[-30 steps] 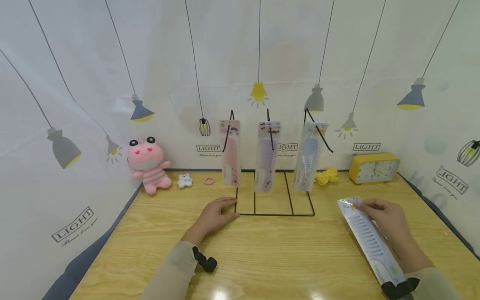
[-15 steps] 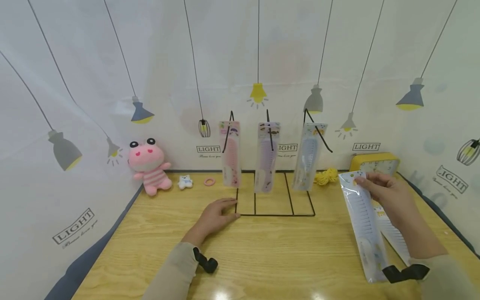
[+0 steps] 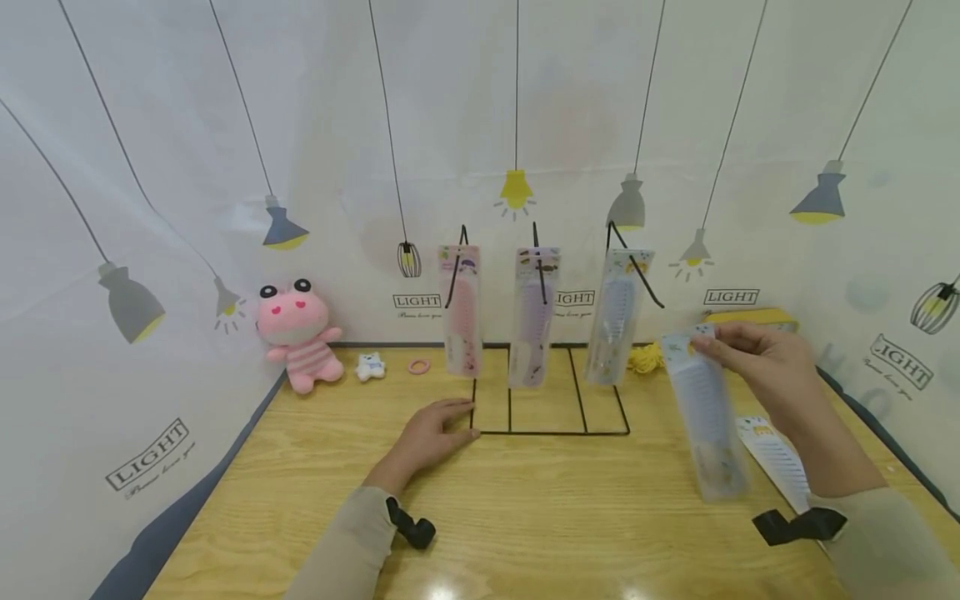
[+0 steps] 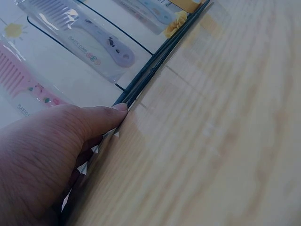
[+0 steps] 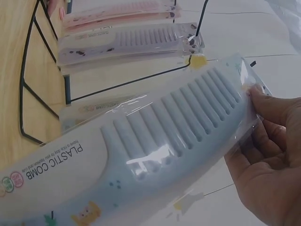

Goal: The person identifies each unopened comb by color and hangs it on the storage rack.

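My right hand [image 3: 772, 367] pinches the top end of a packaged blue plastic comb [image 3: 708, 408], which hangs down above the table. In the right wrist view, the comb [image 5: 164, 127] shows its wide teeth through the clear wrapper. My left hand [image 3: 427, 433] rests at the front left corner of a black wire rack [image 3: 551, 432], thumb and fingertips touching the wire. From the rack's hooks hang a pink packaged comb [image 3: 461, 317], a purple packaged comb [image 3: 534, 321] and a blue packaged comb [image 3: 617, 321]. Another packaged comb [image 3: 776, 454] lies on the table, partly hidden by my right forearm.
Along the back of the wooden table [image 3: 525, 517] sit a pink plush toy [image 3: 302, 337], a small white bear figure [image 3: 370, 367], a pink ring [image 3: 418, 367] and a yellow string bundle [image 3: 647, 358]. A yellow clock [image 3: 750, 318] is mostly behind my right hand.
My right hand has lifted the blue comb off the table and carried it up and slightly left toward the rack, uncovering another packaged comb. My left hand has stayed at the rack's corner.
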### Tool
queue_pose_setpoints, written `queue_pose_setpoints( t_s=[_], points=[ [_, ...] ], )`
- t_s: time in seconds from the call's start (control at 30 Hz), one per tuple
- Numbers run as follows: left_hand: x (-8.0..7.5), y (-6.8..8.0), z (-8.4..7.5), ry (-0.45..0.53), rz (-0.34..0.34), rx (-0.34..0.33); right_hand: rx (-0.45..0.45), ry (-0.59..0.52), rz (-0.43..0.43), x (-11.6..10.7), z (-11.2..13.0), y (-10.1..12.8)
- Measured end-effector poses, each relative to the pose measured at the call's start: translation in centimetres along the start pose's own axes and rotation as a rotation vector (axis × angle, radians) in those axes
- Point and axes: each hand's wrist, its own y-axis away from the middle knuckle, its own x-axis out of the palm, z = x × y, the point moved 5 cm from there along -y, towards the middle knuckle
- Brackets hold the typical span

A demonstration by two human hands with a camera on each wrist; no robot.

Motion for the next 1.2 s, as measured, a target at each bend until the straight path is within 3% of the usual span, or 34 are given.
queue_pose_setpoints(
  t_s=[0.13, 0.5, 0.7, 0.83, 0.93, 1.2],
  points=[
    [0.0, 0.0, 0.1, 0.002, 0.003, -0.004, -0.005, 0.031, -0.003, 0.5, 0.7, -0.3],
    [0.0, 0.2, -0.1, 0.007, 0.011, -0.009, -0.142, -0.077, -0.008, 2.0, 2.7, -0.9],
    [0.0, 0.2, -0.2, 0.004, 0.010, -0.005, -0.107, -0.137, -0.021, 2.3, 2.3, -1.4],
    [0.0, 0.1, -0.1, -0.005, 0.005, -0.003, -0.086, -0.089, -0.044, 2.3, 2.0, -1.8],
    [0.0, 0.1, -0.2, 0.002, 0.009, -0.006, -0.098, -0.055, -0.044, 2.4, 1.9, -2.1],
    [-0.1, 0.2, -0.3, 0.009, 0.011, -0.015, -0.132, -0.102, -0.033, 2.7, 1.8, -2.6]
  ],
)
